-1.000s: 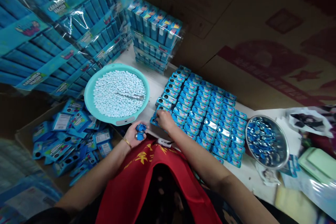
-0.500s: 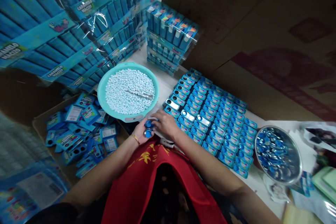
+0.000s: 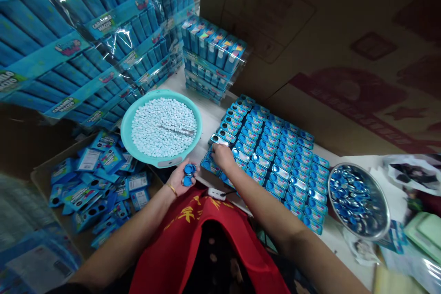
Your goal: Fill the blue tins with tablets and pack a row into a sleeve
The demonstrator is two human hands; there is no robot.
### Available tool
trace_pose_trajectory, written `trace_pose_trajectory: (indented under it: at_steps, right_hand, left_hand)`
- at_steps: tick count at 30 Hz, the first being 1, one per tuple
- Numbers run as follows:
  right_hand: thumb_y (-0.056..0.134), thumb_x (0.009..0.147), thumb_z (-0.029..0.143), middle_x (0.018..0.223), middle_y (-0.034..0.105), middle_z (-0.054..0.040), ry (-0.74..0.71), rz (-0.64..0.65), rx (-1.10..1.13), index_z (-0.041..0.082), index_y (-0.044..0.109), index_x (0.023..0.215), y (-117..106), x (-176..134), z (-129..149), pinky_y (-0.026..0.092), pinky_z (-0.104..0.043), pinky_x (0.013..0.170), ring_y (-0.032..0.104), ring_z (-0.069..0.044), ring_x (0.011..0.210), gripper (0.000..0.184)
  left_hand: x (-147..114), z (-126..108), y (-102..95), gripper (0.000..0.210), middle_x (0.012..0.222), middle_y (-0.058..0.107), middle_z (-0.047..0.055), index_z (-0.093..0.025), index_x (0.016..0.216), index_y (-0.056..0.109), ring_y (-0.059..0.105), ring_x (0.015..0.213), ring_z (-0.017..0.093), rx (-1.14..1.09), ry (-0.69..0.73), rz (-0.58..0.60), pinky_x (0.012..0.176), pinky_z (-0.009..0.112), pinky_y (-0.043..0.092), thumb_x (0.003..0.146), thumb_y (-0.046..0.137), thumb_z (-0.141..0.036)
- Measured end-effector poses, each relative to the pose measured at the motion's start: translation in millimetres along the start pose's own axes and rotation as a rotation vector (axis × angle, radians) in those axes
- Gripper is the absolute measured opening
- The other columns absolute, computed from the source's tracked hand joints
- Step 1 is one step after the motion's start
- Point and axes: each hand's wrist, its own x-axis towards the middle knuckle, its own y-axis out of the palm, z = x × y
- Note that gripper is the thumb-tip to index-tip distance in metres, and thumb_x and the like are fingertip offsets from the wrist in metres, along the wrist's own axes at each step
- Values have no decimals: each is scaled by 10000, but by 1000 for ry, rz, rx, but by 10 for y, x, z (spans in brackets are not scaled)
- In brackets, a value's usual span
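Observation:
My left hand [image 3: 181,178] is palm up in front of the basin, its fingers curled round a few small round blue caps [image 3: 189,170]. Rows of small blue rectangular boxes [image 3: 265,151] stand packed together on the table. Several at the far left corner show a dark round hole [image 3: 224,126], while most others have a round blue piece on top. Over the near left part of these rows, my right hand [image 3: 222,155] reaches down with fingers pinched together. Whatever its fingertips hold is hidden. The turquoise basin [image 3: 126,135] of pale blue candies [image 3: 161,124] stands beyond my left hand.
A metal bowl [image 3: 384,213] of shiny blue caps stands at right. On the left is a carton [image 3: 44,172] of loose blue packs. Wrapped display boxes [image 3: 103,50] are stacked behind, and a big brown carton [image 3: 275,64] walls the back. A white power strip [image 3: 216,194] lies near my apron.
My right hand has left my left hand and moved right, onto the boxes. The left hand has turned more open, showing the blue caps. The whole view has shifted slightly.

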Motion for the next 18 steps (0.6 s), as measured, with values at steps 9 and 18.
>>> trace_pose_trajectory:
  at_steps: [9,18]
  right_hand:
    - [538,675,112,928,629,-172,-35,44,-14,113,525,1089,-132,128,104,446,-347,693,602,-274,877,414]
    - [421,653,171,1052,584,-35,-550,-152,296,371,585,1011,-54,-226,373,410,-311,833,534,-201,1011,442]
  left_hand:
    - [-111,3,9,233,623,541,9,-171,760,520,479,447,65,-103,6,-128,340,126,295,755,513,-404]
    - [241,-98,229,345,561,474,38,-267,762,551,495,403,149,-74,102,192,310,230,278,686,446,-587]
